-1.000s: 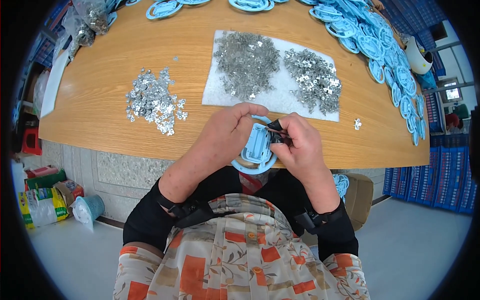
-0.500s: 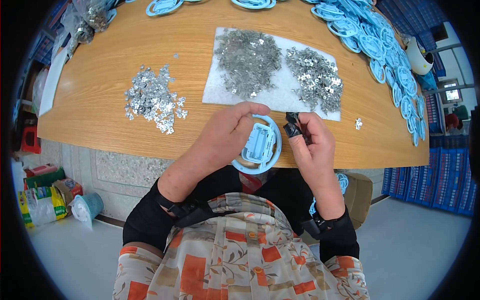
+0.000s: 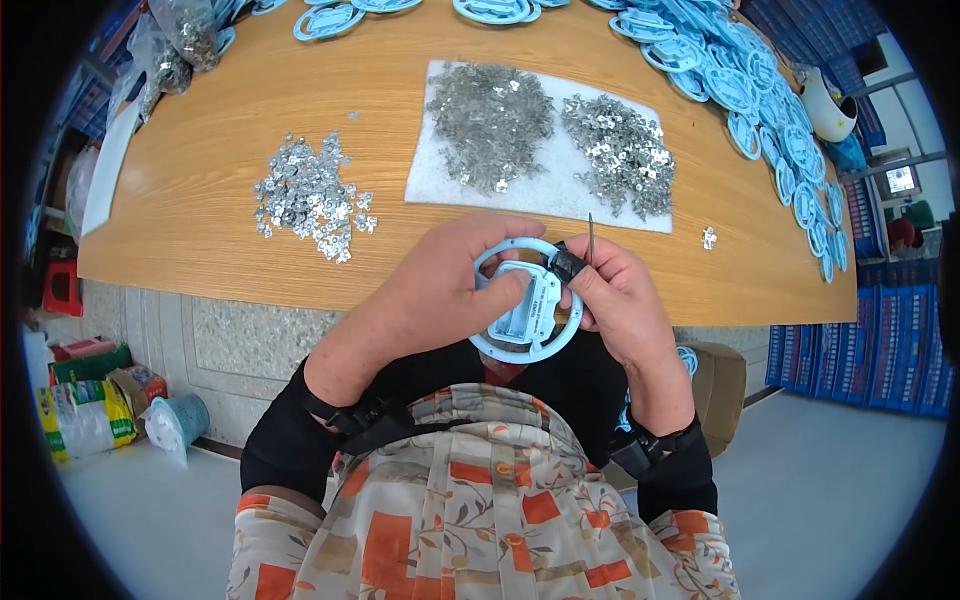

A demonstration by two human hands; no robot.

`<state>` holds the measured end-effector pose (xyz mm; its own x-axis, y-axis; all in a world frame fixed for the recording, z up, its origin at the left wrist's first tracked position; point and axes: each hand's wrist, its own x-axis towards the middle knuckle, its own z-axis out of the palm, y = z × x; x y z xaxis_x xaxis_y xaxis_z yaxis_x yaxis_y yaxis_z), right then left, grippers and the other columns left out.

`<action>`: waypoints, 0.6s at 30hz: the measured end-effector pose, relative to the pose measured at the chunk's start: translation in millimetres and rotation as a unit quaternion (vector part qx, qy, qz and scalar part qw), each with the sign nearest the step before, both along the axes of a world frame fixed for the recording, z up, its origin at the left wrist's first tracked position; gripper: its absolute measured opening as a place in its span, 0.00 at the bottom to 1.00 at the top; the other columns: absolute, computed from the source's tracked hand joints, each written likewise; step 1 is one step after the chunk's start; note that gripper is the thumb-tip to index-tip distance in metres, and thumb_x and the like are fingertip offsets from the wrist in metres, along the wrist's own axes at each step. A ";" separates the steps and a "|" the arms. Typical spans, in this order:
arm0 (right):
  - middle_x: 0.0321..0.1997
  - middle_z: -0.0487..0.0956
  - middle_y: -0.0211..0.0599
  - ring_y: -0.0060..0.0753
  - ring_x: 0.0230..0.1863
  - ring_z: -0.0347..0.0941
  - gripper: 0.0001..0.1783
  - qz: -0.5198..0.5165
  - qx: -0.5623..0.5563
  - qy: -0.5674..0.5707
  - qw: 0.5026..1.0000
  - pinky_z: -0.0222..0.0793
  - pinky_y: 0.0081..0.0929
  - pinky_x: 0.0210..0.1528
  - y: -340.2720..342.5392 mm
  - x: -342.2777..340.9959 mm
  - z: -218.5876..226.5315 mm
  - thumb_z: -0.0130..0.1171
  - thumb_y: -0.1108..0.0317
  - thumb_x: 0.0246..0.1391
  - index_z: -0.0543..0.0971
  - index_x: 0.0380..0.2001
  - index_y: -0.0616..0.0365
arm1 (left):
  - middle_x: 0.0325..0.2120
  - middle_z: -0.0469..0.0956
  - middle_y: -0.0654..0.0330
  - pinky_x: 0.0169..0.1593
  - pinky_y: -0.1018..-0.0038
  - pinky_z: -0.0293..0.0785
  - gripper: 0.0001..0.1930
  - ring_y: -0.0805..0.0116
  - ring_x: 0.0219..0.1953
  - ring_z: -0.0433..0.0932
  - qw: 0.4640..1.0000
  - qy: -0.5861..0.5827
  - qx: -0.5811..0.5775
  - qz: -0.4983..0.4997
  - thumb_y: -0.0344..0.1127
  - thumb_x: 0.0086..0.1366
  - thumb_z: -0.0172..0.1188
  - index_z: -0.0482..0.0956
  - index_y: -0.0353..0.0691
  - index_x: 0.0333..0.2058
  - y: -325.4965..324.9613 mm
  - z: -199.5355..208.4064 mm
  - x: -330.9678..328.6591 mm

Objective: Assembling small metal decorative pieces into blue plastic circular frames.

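Note:
My left hand (image 3: 425,275) grips a light-blue round plastic housing (image 3: 541,312), an outer ring with a battery-box-shaped centre. Its thumb presses on that centre while the other fingers lie around the ring's upper left. At the ring's upper right, my right hand (image 3: 628,305) has black tape around its thumb tip and is closed on a thin metal tool (image 3: 591,238) that points away from me. Whether the tool is one prong or tweezers cannot be made out. The right fingertips are partly hidden behind the ring.
A white pad (image 3: 548,190) carries two heaps of small metal pieces. Another metal heap (image 3: 310,195) lies at left on the wooden table (image 3: 180,220). Many blue housings (image 3: 735,85) are piled at far right. Bags (image 3: 185,35) stand far left; a cardboard box (image 3: 718,395) is below the table edge.
My right hand has come left to the housing's rim, and the metal tool now shows. My left thumb has moved onto the housing's centre, and the housing has tilted and shifted slightly right.

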<state>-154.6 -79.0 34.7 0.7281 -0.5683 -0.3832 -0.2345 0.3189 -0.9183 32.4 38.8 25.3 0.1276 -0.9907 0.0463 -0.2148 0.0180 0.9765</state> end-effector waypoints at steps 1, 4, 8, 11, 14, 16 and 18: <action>0.27 0.76 0.23 0.09 0.21 0.65 0.13 0.008 0.003 -0.004 1.000 0.57 0.09 0.21 0.5 -0.6 0.6 0.51 0.71 0.62 0.75 0.48 0.62 | 0.43 0.79 0.53 0.52 0.71 0.72 0.22 0.63 0.45 0.79 0.998 -0.058 -0.012 -0.002 0.29 0.61 0.55 0.72 0.34 0.55 0.7 2.1 0.1; 0.26 0.76 0.23 0.08 0.21 0.64 0.12 0.012 -0.001 0.003 1.000 0.57 0.10 0.21 2.4 -1.9 1.9 0.51 0.71 0.62 0.75 0.47 0.62 | 0.42 0.78 0.49 0.50 0.67 0.73 0.23 0.56 0.45 0.78 0.989 -0.143 -0.037 -0.033 0.29 0.59 0.55 0.71 0.33 0.54 1.0 4.2 2.1; 0.26 0.76 0.25 0.09 0.20 0.63 0.10 0.006 -0.020 0.000 1.000 0.57 0.11 0.21 10.5 2.0 15.3 0.50 0.71 0.63 0.76 0.45 0.62 | 0.41 0.77 0.48 0.50 0.64 0.73 0.21 0.54 0.45 0.78 0.977 -0.201 -0.074 -0.010 0.31 0.61 0.51 0.70 0.33 0.54 3.5 1.7 -5.8; 0.27 0.75 0.24 0.09 0.21 0.63 0.11 -0.004 0.063 -0.114 0.991 0.56 0.10 0.21 8.1 -0.1 16.0 0.52 0.71 0.64 0.75 0.47 0.63 | 0.39 0.76 0.55 0.42 0.68 0.74 0.19 0.62 0.37 0.77 0.989 0.145 0.011 -0.002 0.36 0.69 0.45 0.69 0.31 0.53 1.4 -0.6 -10.6; 0.24 0.72 0.25 0.12 0.19 0.62 0.17 -0.033 -0.061 -0.102 0.992 0.54 0.11 0.19 13.7 8.8 11.0 0.53 0.68 0.64 0.73 0.53 0.63 | 0.36 0.74 0.59 0.34 0.73 0.72 0.19 0.68 0.30 0.73 0.851 0.515 0.090 -0.047 0.39 0.72 0.46 0.69 0.32 0.54 -0.6 -9.4 -5.8; 0.24 0.70 0.21 0.10 0.22 0.62 0.21 -0.055 -0.105 -0.097 0.988 0.56 0.10 0.24 16.5 13.0 11.2 0.59 0.72 0.59 0.72 0.55 0.64 | 0.30 0.72 0.63 0.28 0.77 0.69 0.18 0.76 0.25 0.69 0.866 0.488 0.113 -0.004 0.44 0.74 0.44 0.73 0.35 0.47 -1.4 0.4 -15.1; 0.23 0.67 0.17 0.07 0.27 0.62 0.19 0.001 -0.172 -0.046 0.984 0.64 0.13 0.33 17.4 11.1 11.2 0.58 0.80 0.54 0.73 0.50 0.66 | 0.28 0.72 0.63 0.28 0.76 0.69 0.19 0.74 0.23 0.69 0.883 0.447 0.139 -0.049 0.46 0.74 0.43 0.73 0.34 0.46 -0.1 1.7 -16.6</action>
